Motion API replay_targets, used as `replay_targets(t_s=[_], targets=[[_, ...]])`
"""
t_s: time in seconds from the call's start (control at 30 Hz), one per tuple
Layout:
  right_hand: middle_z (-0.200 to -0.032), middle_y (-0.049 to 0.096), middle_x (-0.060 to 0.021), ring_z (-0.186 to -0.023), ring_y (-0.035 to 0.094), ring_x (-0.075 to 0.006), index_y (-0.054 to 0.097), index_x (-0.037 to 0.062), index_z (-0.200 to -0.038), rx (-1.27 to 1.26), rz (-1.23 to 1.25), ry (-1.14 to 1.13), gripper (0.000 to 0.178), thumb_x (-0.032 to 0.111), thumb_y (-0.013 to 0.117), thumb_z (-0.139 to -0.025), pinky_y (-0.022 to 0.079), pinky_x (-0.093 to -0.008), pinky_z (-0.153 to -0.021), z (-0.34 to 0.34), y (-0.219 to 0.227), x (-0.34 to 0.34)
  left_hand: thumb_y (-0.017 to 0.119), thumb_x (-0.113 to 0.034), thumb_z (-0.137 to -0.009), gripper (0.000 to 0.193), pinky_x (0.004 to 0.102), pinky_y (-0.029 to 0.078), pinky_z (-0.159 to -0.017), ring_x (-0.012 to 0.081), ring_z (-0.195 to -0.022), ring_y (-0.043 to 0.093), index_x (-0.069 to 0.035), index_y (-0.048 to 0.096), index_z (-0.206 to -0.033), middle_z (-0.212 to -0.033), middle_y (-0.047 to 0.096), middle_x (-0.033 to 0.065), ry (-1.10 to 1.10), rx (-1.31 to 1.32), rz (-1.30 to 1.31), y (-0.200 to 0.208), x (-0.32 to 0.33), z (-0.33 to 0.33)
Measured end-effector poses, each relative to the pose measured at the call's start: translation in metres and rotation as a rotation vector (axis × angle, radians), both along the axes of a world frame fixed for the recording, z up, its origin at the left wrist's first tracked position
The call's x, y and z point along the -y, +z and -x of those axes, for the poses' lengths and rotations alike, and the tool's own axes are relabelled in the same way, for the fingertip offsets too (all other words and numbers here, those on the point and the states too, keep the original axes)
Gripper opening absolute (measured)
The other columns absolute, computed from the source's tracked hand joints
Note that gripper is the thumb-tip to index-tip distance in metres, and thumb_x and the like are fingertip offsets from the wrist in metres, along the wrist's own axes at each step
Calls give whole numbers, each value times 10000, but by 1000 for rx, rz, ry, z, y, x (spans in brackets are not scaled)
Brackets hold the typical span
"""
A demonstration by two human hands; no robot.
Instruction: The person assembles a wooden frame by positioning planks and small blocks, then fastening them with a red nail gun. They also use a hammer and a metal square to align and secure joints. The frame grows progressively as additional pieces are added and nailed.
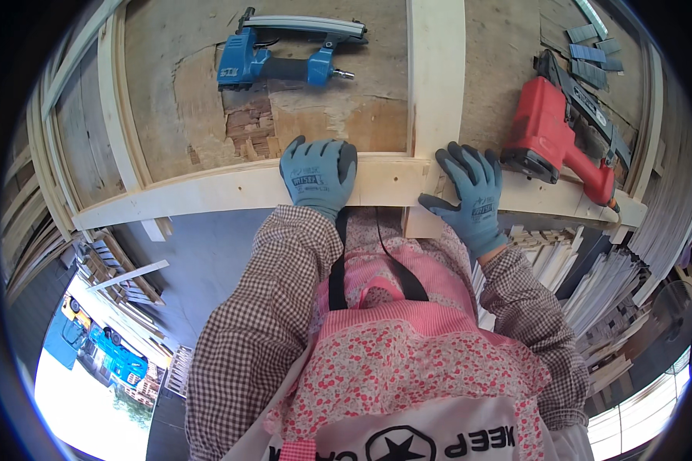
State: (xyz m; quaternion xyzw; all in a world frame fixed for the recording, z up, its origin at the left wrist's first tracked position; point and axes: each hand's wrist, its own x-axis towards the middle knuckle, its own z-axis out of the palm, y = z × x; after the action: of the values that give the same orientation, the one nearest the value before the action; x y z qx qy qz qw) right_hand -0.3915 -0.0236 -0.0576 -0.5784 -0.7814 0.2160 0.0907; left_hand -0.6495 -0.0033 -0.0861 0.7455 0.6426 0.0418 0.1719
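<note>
Left hand (318, 178): lying gloved over the near rail (207, 192), fingers together; whether it is gripping, I cannot tell.
Right hand (475, 196): spreading its gloved fingers over the rail, thumb apart, holding nothing visible.
Pale frame: lying on the worktop (377, 127), its rail following the near edge; a wide crosspiece (437, 77) is meeting that rail between the hands.
Wood block (421, 224): jutting below the rail at that joint.
Blue nail gun (288, 69): lying left of the crosspiece, toward the far edge.
Red nail gun (542, 123): lying near the right edge.
Staple strips (588, 52): scattering about the far right corner.
Progress: pieces are apparently sitting in position; remaining fastening is not showing clearly.
</note>
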Motion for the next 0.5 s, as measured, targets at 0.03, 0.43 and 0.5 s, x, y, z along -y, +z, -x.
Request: replay_targets(t_s=[0.03, 0.43, 0.5], targets=[[-1267, 501, -45, -1169, 444, -261, 526, 176, -1236, -8, 2, 6, 688, 465, 716, -641, 255, -500, -1050, -1, 0, 0, 634, -276, -736, 211, 440, 341, -977, 213, -895, 572, -140, 631, -897, -909, 639, 28, 6, 2, 3, 1, 0, 0], [-1286, 457, -61, -1201, 396, -258, 534, 209, -1216, -47, 90, 17, 661, 446, 726, -629, 201, -498, -1077, -8, 4, -5, 610, -271, -755, 163, 436, 360, -948, 230, -820, 588, -142, 635, -851, -841, 645, 39, -6, 23, -64, 1, -5, -5], [-1268, 466, -66, -1187, 402, -264, 534, 209, -1207, -60, 83, 28, 659, 451, 723, -624, 200, -498, -1074, -10, 7, -3, 615, -271, -744, 167, 439, 353, -952, 244, -819, 581, -142, 632, -849, -849, 641, 52, 11, 49, -82, 1, 2, -5]])
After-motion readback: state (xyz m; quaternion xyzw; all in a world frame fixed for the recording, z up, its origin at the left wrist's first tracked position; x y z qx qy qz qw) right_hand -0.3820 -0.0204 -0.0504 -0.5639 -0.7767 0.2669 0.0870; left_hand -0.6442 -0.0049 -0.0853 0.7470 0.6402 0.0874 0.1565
